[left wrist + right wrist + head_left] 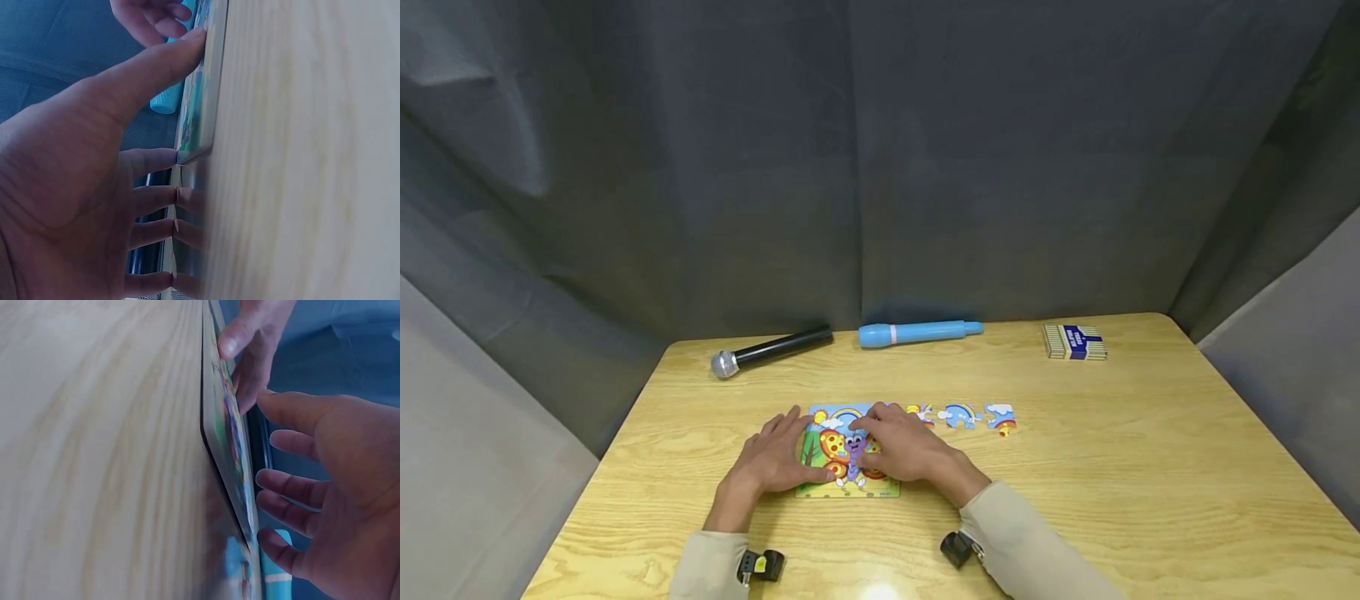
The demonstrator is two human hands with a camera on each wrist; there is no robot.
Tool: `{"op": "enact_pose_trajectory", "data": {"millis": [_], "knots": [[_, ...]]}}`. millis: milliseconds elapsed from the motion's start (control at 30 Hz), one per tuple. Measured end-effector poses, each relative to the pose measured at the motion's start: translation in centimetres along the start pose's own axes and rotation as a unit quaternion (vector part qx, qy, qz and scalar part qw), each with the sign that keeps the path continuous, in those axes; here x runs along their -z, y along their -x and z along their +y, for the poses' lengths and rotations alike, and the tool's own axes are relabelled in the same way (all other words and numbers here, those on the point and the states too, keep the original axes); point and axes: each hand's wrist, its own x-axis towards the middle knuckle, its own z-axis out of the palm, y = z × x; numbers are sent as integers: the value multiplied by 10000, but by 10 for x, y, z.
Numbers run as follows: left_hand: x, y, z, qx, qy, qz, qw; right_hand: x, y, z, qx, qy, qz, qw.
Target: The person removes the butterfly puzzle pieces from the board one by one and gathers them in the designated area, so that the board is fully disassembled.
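Puzzle board (847, 454) under left hand (775, 458) and right hand (906, 450), fingers flat, grasping nothing

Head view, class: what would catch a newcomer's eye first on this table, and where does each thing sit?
The colourful puzzle board near the front middle of the wooden table stands out, with the left hand at its left edge and the right hand resting on it. A row of loose puzzle pieces lies just to its right. Along the far edge lie a black microphone, a blue marker and a small striped box.
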Motion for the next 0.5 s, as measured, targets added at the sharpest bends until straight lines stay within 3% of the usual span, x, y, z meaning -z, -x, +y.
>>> {"op": "enact_pose_trajectory", "data": {"millis": [500], "knots": [[2, 0, -1, -13, 0, -70, 10000, -13, -14, -8, -30, 248, -36, 9997]]}}
